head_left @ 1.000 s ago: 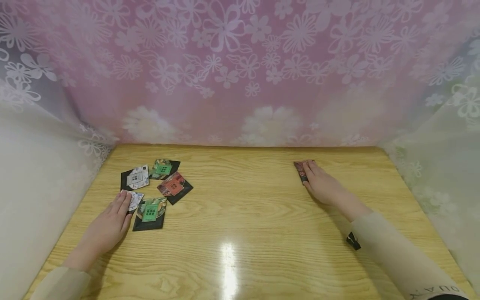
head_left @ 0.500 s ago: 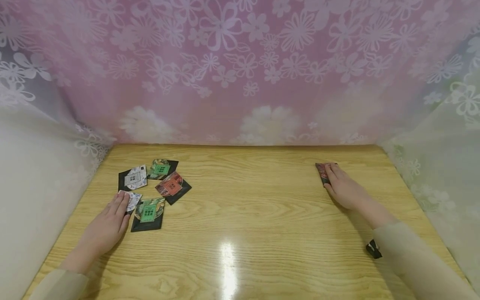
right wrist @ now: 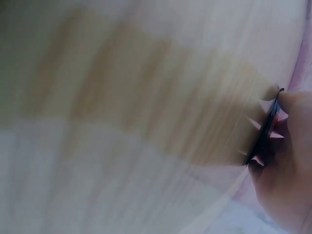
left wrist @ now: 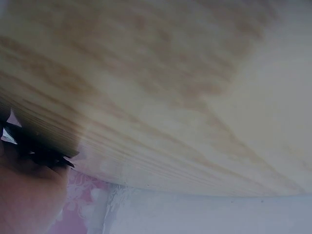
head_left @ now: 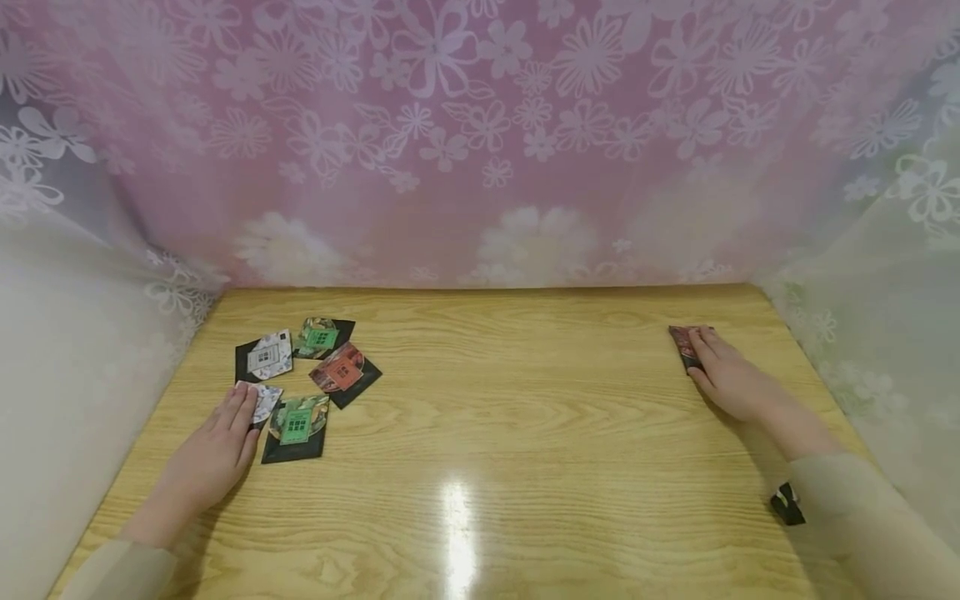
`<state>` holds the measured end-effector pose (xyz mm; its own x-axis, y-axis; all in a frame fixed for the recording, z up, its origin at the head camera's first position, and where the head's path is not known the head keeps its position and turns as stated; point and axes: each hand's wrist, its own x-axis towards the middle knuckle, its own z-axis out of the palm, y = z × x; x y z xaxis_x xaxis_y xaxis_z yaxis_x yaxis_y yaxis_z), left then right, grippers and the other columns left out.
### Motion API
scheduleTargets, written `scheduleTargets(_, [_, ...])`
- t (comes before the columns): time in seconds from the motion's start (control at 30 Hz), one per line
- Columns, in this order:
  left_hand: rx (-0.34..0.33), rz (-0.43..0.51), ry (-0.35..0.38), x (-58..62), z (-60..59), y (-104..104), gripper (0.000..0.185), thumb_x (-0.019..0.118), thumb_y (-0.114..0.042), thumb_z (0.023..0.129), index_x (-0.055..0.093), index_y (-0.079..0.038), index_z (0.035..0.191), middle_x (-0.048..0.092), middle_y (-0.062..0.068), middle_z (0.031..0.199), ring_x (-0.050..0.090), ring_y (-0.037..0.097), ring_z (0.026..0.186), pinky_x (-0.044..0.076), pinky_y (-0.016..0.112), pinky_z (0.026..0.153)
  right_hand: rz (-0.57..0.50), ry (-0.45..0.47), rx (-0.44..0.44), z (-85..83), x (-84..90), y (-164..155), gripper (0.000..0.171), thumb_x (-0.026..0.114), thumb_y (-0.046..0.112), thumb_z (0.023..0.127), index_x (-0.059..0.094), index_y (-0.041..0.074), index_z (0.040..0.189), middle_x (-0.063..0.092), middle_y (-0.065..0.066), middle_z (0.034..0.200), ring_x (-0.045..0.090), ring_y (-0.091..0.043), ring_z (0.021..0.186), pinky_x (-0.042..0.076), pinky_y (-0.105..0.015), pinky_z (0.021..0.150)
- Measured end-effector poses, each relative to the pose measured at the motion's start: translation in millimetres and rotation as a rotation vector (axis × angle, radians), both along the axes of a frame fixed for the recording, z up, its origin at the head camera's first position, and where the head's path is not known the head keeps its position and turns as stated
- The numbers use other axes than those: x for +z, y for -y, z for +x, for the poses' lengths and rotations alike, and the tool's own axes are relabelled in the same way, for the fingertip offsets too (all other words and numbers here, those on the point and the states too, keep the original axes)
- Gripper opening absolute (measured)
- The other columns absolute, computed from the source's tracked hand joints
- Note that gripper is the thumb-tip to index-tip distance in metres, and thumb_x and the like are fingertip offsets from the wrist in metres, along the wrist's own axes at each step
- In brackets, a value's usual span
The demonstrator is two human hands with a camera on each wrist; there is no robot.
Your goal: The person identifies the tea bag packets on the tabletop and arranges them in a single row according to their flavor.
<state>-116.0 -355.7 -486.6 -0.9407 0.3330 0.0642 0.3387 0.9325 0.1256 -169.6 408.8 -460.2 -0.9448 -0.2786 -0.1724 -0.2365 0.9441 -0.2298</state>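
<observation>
At the table's left, my left hand (head_left: 213, 454) rests with extended fingers on a white-patterned packet (head_left: 266, 402), covering part of it. The left wrist view shows this packet's dark edge (left wrist: 44, 148) beneath the hand. Toward the back right, my right hand (head_left: 731, 379) lies over a red and black packet (head_left: 684, 346), fingers extended across its top and thumb near its lower edge. From the right wrist, the red packet shows as a thin dark edge (right wrist: 265, 136) against the tabletop, with the fingers on its upper side.
Near my left hand lie another white packet (head_left: 266, 357), a green one (head_left: 322, 337), a red one (head_left: 345, 371) and a nearer green one (head_left: 296, 429). The wooden table (head_left: 510, 425) is bordered by a flowered curtain (head_left: 487, 208) behind and at both sides.
My right hand has moved steadily right across the table, and the red packet has travelled with it. My left hand stays on the white packet.
</observation>
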Motion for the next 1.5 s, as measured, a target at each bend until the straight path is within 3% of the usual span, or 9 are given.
scheduleTargets(0.33, [-0.014,0.007,-0.043,-2.1,-1.4,1.6,0.063,0.048,-0.016,0.111,0.026,0.015,0.161,0.03,0.04,0.165,0.029,0.054,0.156,0.014,0.053,0.137,-0.017,-0.012,0.003,3.1,-1.4,-16.2,0.069,0.039,0.026,0.117,0.01,-0.017,0.163,0.007,-0.047,0.166,0.011,-0.063,0.156,0.019,-0.075,0.126])
scheduleTargets(0.63, [-0.006,-0.004,-0.014,0.1,-1.2,-0.1,0.064,0.049,-0.017,0.111,0.025,0.015,0.161,0.029,0.04,0.166,0.029,0.054,0.156,0.018,0.056,0.136,-0.026,-0.034,0.004,3.1,-2.8,-19.5,0.068,0.04,0.025,0.117,0.012,-0.017,0.163,0.01,-0.047,0.166,0.013,-0.063,0.156,0.021,-0.075,0.125])
scheduleTargets(0.9, [0.001,-0.004,0.021,2.7,-1.7,-1.3,0.064,0.047,-0.019,0.112,0.024,0.014,0.162,0.027,0.039,0.167,0.026,0.054,0.158,0.017,0.057,0.136,-0.05,-0.046,-0.006,3.5,3.4,-17.1,0.069,0.039,0.026,0.117,0.009,-0.015,0.164,0.007,-0.045,0.168,0.006,-0.06,0.158,0.014,-0.074,0.128])
scheduleTargets(1.17, [0.013,-0.01,0.05,4.0,-1.9,-1.7,0.065,0.046,-0.02,0.113,0.022,0.014,0.163,0.024,0.039,0.168,0.025,0.054,0.158,0.021,0.061,0.134,-0.023,-0.078,0.024,-3.0,17.7,7.6,0.078,0.051,0.034,0.114,0.017,-0.015,0.163,0.014,-0.044,0.168,0.013,-0.06,0.157,0.021,-0.073,0.127])
scheduleTargets(1.5, [0.012,-0.01,0.052,2.5,-2.9,-0.6,0.065,0.045,-0.02,0.113,0.021,0.014,0.163,0.024,0.039,0.168,0.025,0.054,0.158,0.022,0.061,0.134,0.019,-0.206,0.086,-15.5,30.1,59.6,0.079,0.062,0.032,0.108,0.023,-0.006,0.166,0.026,-0.035,0.169,0.027,-0.055,0.156,0.027,-0.071,0.127])
